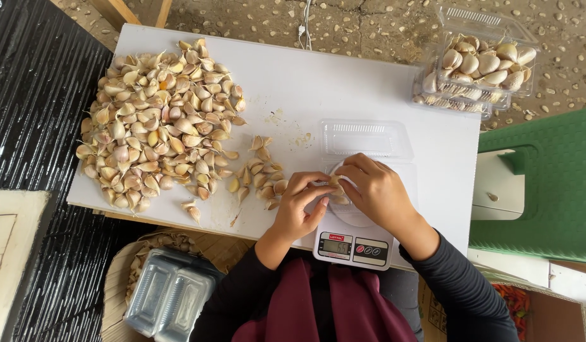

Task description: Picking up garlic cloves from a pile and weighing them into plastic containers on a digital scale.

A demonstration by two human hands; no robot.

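Note:
My left hand [297, 208] and my right hand [374, 188] meet over a clear plastic clamshell box [363, 138] that sits on a small white digital scale [352, 246]. Both hands are curled around garlic cloves [335, 183] inside the box tray; the fingertips nearly touch. The box lid lies flipped open toward the far side. A small cluster of loose cloves [260, 174] lies just left of my left hand. The tray's content is mostly hidden by my hands.
A big heap of garlic cloves [155, 120] covers the left of the white board [305, 82]. Filled clamshell boxes [475, 66] are stacked at the far right corner. A green plastic stool [549, 183] stands right; stacked empty boxes [169, 297] sit in a basket below.

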